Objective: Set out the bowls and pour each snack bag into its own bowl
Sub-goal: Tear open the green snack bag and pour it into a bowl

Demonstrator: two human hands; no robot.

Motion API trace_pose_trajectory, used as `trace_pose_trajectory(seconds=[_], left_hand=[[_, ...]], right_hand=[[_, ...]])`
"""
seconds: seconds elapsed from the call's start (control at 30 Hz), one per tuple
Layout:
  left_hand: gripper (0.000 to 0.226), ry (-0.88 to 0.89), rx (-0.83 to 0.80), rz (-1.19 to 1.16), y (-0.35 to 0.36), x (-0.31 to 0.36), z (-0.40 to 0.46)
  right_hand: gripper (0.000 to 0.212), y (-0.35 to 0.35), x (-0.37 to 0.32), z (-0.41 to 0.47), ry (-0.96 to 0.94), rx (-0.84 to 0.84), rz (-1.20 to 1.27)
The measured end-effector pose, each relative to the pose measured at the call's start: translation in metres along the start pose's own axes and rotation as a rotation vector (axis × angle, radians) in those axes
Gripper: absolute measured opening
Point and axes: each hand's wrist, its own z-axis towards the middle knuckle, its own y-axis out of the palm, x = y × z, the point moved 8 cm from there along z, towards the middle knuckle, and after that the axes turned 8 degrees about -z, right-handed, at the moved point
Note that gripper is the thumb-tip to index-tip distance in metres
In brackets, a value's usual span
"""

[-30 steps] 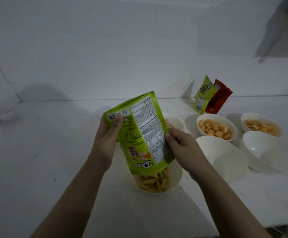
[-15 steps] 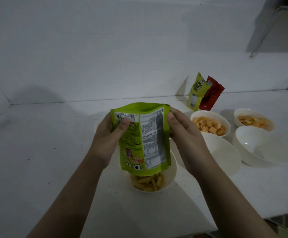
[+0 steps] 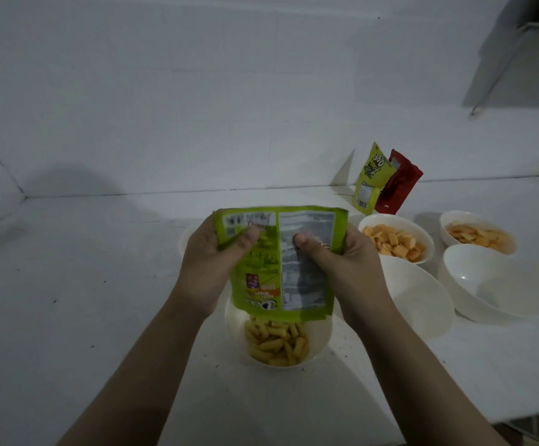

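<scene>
— Two hands on one bag?
— Yes. Left hand [image 3: 208, 265] and right hand [image 3: 342, 268] both gripping the green snack bag [image 3: 281, 259], held upside down, mouth just above the near bowl [image 3: 321, 333].

— Fingers?
— Thumbs pressed onto the printed face near the top edge, remaining fingers curled behind the bag and mostly hidden — a pinch on each side.

— Contents?
— Yellow stick snacks [image 3: 276, 341] heaped in the near bowl, directly under the bag's opening. Cannot tell whether anything remains inside the bag.

— Other bowls?
— Several to the right on the white counter [image 3: 68, 317]. Empty bowl [image 3: 422, 297] just beside the right wrist, second empty bowl [image 3: 490, 284] further right. Behind them, bowl of orange pieces [image 3: 397, 241] and far-right bowl of orange chips [image 3: 477, 235]. Also a white rim [image 3: 184, 239] peeking out behind the left hand — contents hidden.

— Other bags?
— Yellow-green bag [image 3: 369, 181] and red bag [image 3: 398, 185] standing together, leaning against the white wall [image 3: 197, 91] behind the filled bowls, touching each other.
</scene>
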Motion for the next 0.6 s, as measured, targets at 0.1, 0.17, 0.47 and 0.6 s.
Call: trace_pose_trajectory(seconds=[0.1, 0.17, 0.47, 0.6], left_hand=[[0.034, -0.059, -0.094, 0.093, 0.004, -0.012, -0.002], [0.036, -0.074, -0.086, 0.063, 0.000, -0.018, -0.003], [0.028, -0.223, -0.175, 0.084, -0.003, -0.037, -0.007], [0.035, -0.170, -0.153, 0.051, -0.009, -0.015, 0.002]], right_hand=[[0.015, -0.005, -0.010, 0.003, -0.052, 0.044, 0.031], [0.014, -0.001, -0.013, 0.002, -0.067, 0.041, -0.001], [0.014, -0.003, -0.020, 0.011, -0.076, 0.100, 0.112], [0.014, 0.003, -0.016, 0.014, -0.046, 0.040, 0.084]])
